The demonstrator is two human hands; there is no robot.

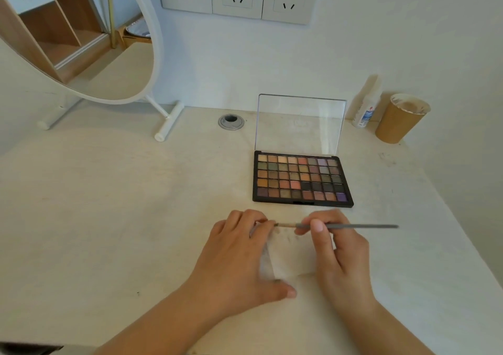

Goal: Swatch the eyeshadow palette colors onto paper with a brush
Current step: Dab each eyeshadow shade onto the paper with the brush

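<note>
A black eyeshadow palette (302,181) with several rows of coloured pans lies open on the table, its clear lid (299,124) standing upright behind it. In front of it lies a small white paper (292,256) with faint smudges near its top edge. My left hand (239,259) rests flat on the paper's left side, fingers spread. My right hand (337,254) pinches a thin grey-handled brush (353,226) that lies level, its tip pointing left over the paper's top edge near my left fingertips.
A round white-framed mirror (81,36) on a stand is at the back left. A cable grommet (230,122) sits in the table behind the palette. A white bottle (364,109) and a brown paper cup (400,119) stand at the back right by the wall.
</note>
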